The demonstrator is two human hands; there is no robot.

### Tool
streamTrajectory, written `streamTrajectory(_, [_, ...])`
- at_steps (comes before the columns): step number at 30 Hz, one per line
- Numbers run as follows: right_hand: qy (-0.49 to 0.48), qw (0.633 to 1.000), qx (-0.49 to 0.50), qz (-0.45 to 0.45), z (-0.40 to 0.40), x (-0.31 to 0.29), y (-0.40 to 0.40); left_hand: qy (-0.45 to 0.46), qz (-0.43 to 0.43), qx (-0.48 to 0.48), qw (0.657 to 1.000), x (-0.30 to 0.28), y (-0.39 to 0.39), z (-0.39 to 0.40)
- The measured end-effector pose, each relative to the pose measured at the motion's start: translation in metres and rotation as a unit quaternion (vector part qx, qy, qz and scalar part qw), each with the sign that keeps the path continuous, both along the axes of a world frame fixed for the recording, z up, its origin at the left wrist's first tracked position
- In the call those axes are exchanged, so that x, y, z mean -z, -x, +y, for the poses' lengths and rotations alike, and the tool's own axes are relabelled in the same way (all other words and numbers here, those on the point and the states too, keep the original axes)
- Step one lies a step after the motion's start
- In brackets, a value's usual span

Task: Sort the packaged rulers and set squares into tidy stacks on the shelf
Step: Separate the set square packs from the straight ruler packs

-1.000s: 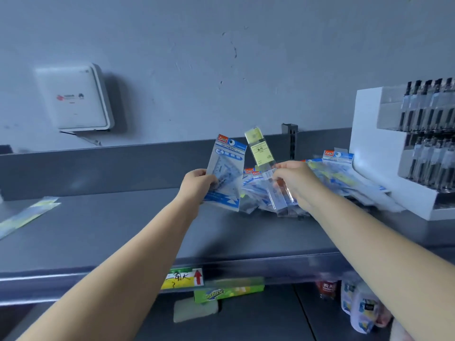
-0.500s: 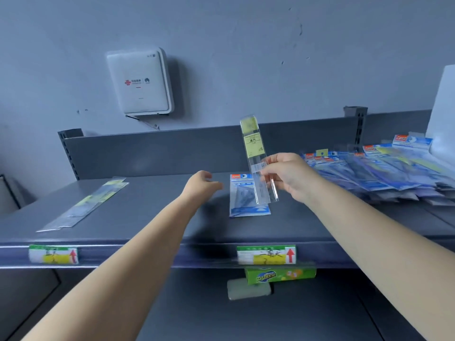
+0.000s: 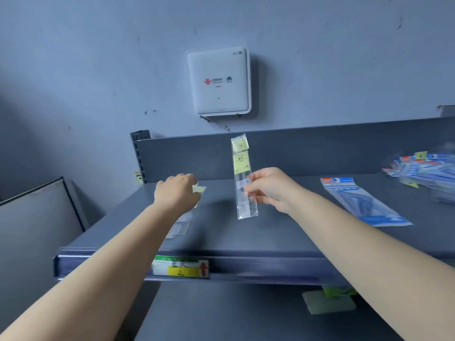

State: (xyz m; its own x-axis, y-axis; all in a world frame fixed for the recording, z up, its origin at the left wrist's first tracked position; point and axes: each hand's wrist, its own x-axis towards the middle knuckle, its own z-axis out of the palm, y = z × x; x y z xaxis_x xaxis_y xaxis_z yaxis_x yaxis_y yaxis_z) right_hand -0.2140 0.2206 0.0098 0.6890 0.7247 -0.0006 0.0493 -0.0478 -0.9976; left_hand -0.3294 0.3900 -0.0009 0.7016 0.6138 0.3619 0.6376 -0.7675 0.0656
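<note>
Sorting looks early-stage, most stock unsorted. Right hand (image 3: 268,190) pinches a clear narrow plastic ruler packet with a yellow label (image 3: 243,178), held upright in the air above the grey metal shelf (image 3: 283,232), not touching it. Left hand (image 3: 177,194) reaches down over the start of a ruler pile, a few flat clear ruler packets with a yellowish header (image 3: 183,222) lying near the shelf's left end; fingers bent over the top end of the packets, cannot tell if they grip or only touch. One blue-and-white set square packet with a red corner tag (image 3: 362,201) lies flat alone, right of centre, well apart from the ruler pile. Messy heap of blue packets (image 3: 423,168) at far right edge, blurred, clearly not stacked yet. Judgement: two piles begun, one per type; held ruler probably goes onto the left pile next; the heap remains to be worked through. White wall-mounted box (image 3: 219,81) above the shelf, yellow-green price tag (image 3: 181,267) on its front edge
</note>
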Motion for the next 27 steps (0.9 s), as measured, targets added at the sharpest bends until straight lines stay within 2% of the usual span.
streamTrajectory(6, [0.014, 1.0, -0.022, 0.0, 0.071, 0.001, 0.046, -0.063, 0.042, -0.014, 0.997, 0.001, 0.041, 0.061])
streamTrajectory(12, [-0.038, 0.999, 0.013, -0.024, 0.109, -0.003, 0.062, -0.069, 0.026, -0.008, 0.997, 0.003, 0.051, 0.084])
streamTrajectory(14, [0.033, 0.997, 0.016, -0.062, 0.111, 0.001, 0.059, -0.07, 0.033, -0.003, 0.997, 0.006, 0.05, 0.081])
streamTrajectory(15, [0.102, 0.987, 0.021, -0.121, 0.11, 0.005, 0.055, -0.072, 0.039, 0.0, 0.997, 0.007, 0.049, 0.079])
streamTrajectory(17, [0.205, 0.935, 0.058, -0.284, 0.102, 0.011, 0.045, -0.085, 0.047, 0.01, 0.995, 0.007, 0.042, 0.072])
streamTrajectory(20, [0.222, 0.86, 0.101, -0.449, 0.078, 0.006, 0.029, -0.107, 0.043, 0.032, 0.993, 0.003, 0.026, 0.055])
streamTrajectory(25, [0.318, 0.732, 0.131, -0.588, 0.023, -0.004, -0.001, -0.134, 0.044, 0.086, 0.986, -0.006, -0.017, 0.006])
streamTrajectory(27, [0.342, 0.695, 0.139, -0.617, -0.001, -0.004, -0.013, -0.143, 0.047, 0.105, 0.983, -0.009, -0.036, -0.019])
